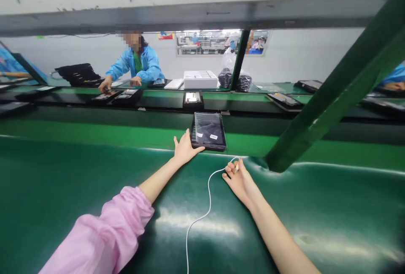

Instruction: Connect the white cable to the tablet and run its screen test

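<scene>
A dark tablet (209, 130) lies flat on the green belt just beyond the near table edge. My left hand (184, 149) reaches forward with fingers spread and rests against the tablet's near left corner. My right hand (238, 177) lies on the green table mat, pinching the plug end of a white cable (207, 198) that trails back toward me. The plug sits a short way in front of the tablet's near edge, apart from it.
A slanted green beam (332, 92) crosses the right side. More tablets (193, 99) ride the far belt. A person in a blue coat (136, 65) works opposite, next to a white box (200, 79) and bagged items (234, 77).
</scene>
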Action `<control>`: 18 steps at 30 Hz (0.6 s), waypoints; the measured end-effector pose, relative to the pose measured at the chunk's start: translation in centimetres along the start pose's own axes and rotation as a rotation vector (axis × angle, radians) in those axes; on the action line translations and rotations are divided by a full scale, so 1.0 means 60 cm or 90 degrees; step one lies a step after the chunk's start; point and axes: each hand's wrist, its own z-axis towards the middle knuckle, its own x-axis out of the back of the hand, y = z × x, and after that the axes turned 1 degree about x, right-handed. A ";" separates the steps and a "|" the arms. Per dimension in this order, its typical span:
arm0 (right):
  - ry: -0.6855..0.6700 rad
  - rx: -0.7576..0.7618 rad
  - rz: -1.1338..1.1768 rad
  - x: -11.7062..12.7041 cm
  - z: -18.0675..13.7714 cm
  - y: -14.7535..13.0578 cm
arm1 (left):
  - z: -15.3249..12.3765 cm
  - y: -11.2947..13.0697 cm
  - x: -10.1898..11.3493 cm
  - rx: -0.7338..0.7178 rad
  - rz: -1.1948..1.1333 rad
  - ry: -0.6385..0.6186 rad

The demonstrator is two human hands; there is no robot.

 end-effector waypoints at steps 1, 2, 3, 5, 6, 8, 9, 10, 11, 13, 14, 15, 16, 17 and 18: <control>0.001 0.013 -0.022 0.001 0.000 0.000 | -0.008 0.001 0.001 -0.015 0.004 0.000; 0.003 0.026 -0.045 0.003 0.001 -0.001 | -0.020 0.001 0.004 -0.034 0.008 -0.001; 0.004 0.037 -0.067 0.004 0.001 -0.001 | -0.033 0.000 0.007 -0.053 0.013 -0.002; 0.000 0.047 -0.104 0.007 0.002 -0.002 | -0.064 -0.006 0.013 -0.088 0.022 -0.007; -0.006 0.045 -0.120 0.009 0.003 -0.003 | -0.080 -0.011 0.016 -0.102 0.026 -0.015; -0.018 0.036 -0.144 0.013 0.003 -0.005 | -0.110 -0.022 0.021 -0.127 0.031 -0.040; -0.016 0.036 -0.144 0.016 0.003 -0.006 | -0.125 -0.028 0.024 -0.140 0.031 -0.054; -0.007 0.037 -0.134 0.017 0.002 -0.009 | -0.138 -0.035 0.027 -0.154 0.029 -0.068; 0.012 0.037 -0.114 0.018 0.002 -0.011 | -0.150 -0.042 0.031 -0.169 0.026 -0.081; 0.068 0.036 -0.062 0.013 -0.001 -0.013 | -0.173 -0.057 0.040 -0.193 0.018 -0.100; 0.098 0.040 -0.040 0.007 -0.002 -0.012 | -0.183 -0.064 0.046 -0.202 0.014 -0.107; 0.120 0.048 -0.026 0.000 -0.004 -0.007 | -0.193 -0.071 0.052 -0.209 0.011 -0.112; 0.131 0.060 -0.019 -0.009 -0.005 0.002 | -0.202 -0.077 0.059 -0.213 0.010 -0.114; 0.131 0.072 -0.019 -0.017 -0.005 0.015 | -0.211 -0.082 0.067 -0.213 0.012 -0.113; 0.124 0.082 -0.024 -0.024 -0.004 0.032 | -0.220 -0.085 0.075 -0.215 0.017 -0.108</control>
